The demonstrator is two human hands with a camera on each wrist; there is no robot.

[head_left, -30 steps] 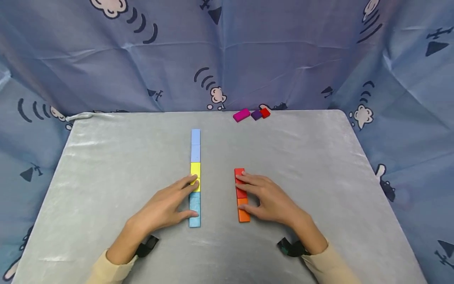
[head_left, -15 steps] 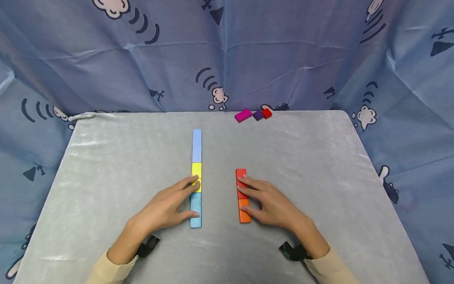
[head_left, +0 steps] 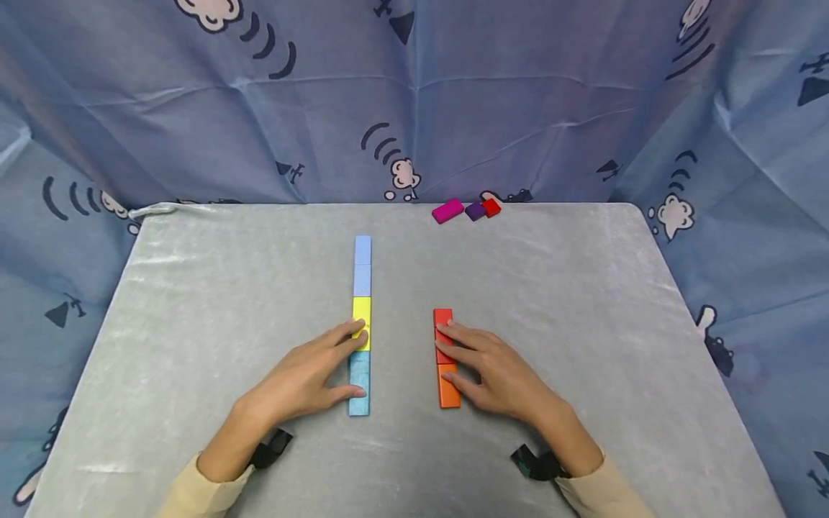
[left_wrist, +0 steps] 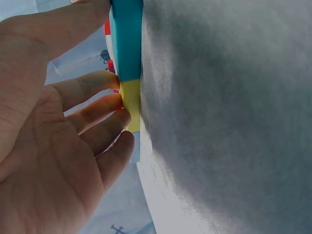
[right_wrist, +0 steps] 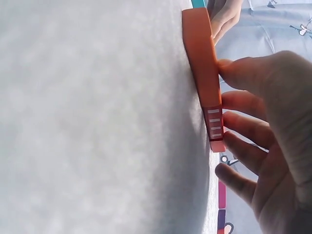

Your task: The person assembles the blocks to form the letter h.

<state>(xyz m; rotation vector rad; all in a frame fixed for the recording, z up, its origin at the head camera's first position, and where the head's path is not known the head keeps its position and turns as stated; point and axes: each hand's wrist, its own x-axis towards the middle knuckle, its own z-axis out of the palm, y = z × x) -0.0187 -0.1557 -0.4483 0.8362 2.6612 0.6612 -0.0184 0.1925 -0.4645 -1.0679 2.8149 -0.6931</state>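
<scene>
Each hand (head_left: 301,380) touches smooth, oblong blocks (head_left: 362,308) laid end-to-end on sheeny cloth (head_left: 401,460).

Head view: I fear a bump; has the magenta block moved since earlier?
No, neither way: the magenta block keeps its place along the table's far edge.

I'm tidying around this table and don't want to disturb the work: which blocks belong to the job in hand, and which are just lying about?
Apparently in use:
Row at the left hand: teal block, yellow block, pale blue blocks
Row at the right hand: red section, orange block

Apparently just lying about, untouched at the far edge:
Magenta block
Purple block
Small red block
</scene>
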